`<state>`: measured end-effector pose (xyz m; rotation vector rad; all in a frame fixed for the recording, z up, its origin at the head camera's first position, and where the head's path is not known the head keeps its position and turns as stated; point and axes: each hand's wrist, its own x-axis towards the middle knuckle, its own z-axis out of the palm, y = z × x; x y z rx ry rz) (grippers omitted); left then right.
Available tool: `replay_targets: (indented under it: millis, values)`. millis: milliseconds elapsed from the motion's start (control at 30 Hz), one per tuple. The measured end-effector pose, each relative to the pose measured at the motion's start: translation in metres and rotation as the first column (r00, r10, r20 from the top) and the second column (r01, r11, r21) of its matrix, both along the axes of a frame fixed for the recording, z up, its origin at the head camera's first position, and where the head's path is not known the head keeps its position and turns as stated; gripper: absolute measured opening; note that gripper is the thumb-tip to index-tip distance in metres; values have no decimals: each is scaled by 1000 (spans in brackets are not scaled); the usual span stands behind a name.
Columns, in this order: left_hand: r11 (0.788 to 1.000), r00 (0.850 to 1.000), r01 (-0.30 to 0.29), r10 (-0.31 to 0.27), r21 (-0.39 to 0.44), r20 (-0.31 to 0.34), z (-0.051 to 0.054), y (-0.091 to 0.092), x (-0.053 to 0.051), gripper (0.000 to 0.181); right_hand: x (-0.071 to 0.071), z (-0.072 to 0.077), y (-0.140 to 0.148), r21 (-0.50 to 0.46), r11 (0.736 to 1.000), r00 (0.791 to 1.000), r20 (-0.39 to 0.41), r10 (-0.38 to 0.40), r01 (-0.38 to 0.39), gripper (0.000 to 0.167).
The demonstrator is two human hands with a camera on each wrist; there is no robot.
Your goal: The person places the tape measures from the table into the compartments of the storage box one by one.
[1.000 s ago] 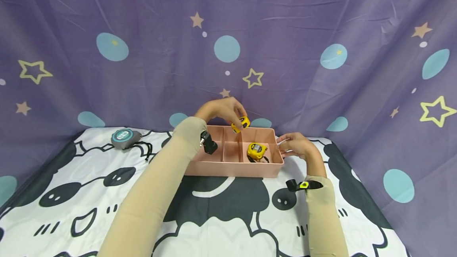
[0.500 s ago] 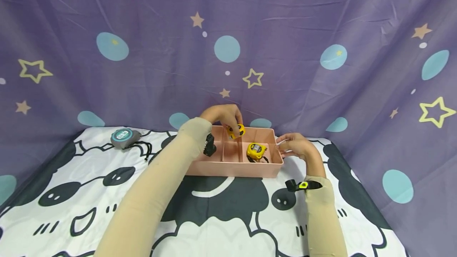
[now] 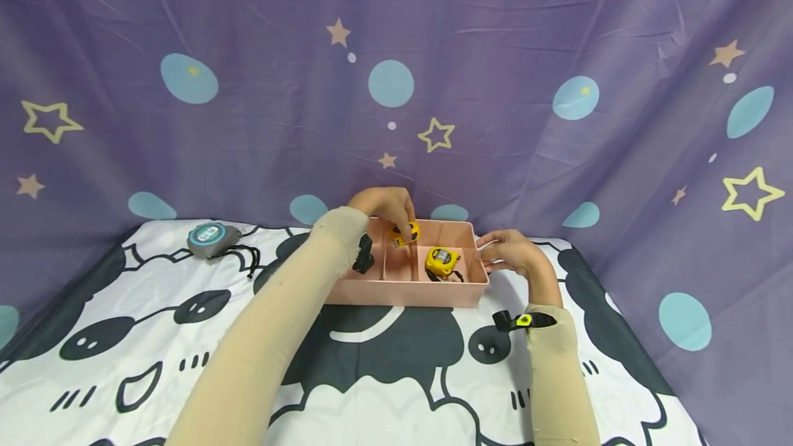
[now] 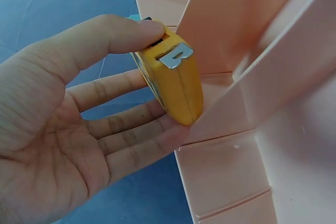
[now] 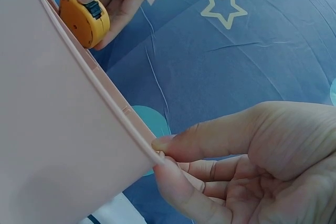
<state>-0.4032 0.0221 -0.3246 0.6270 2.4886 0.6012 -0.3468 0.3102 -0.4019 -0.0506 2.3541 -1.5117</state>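
Observation:
My left hand (image 3: 385, 204) pinches a small yellow tape measure (image 3: 405, 233) over the back of the pink divided box (image 3: 403, 294). In the left wrist view, the thumb lies on top of this tape measure (image 4: 181, 90) and the fingers are behind and under it; its metal hook faces the camera. It is held near the box's middle compartment. My right hand (image 3: 515, 253) grips the box's right end; in the right wrist view its thumb and forefinger pinch the rim corner. Another yellow tape measure (image 3: 441, 261), with a black strap, lies in the right compartment.
A larger grey and teal tape measure (image 3: 212, 239) with a black cord (image 3: 250, 257) lies on the cartoon-print cloth (image 3: 204, 322) to the left. A purple curtain (image 3: 495, 157) hangs right behind the box. My left forearm hides the box's left end.
My left hand has lowered and shifted slightly left with the yellow tape measure, which is now over the middle compartment. My right hand stays on the box.

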Motion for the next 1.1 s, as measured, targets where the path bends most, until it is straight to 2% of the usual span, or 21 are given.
replay_targets:
  millis: [367, 667, 867, 1100]
  values:
    - [999, 1000, -23, 22, 30, 15, -6, -4, -1, 34, -1, -2, -1, -10, 1000, 1000, -3, 8, -8, 40]
    - [999, 998, -36, 36, 2, -51, -7, 0, -1, 34, 1, 1, -1, -6, 1000, 1000, -8, 10, -10, 42]
    - [999, 997, -35, 34, -2, -64, -5, 1, 1, 35, 1, 3, -1, -3, 1000, 1000, -12, 15, -15, 42]
    - [999, 997, -31, 30, -11, -71, -10, 3, 1, 34, 1, 2, -3, 0, 1000, 1000, -3, 16, -16, 42]
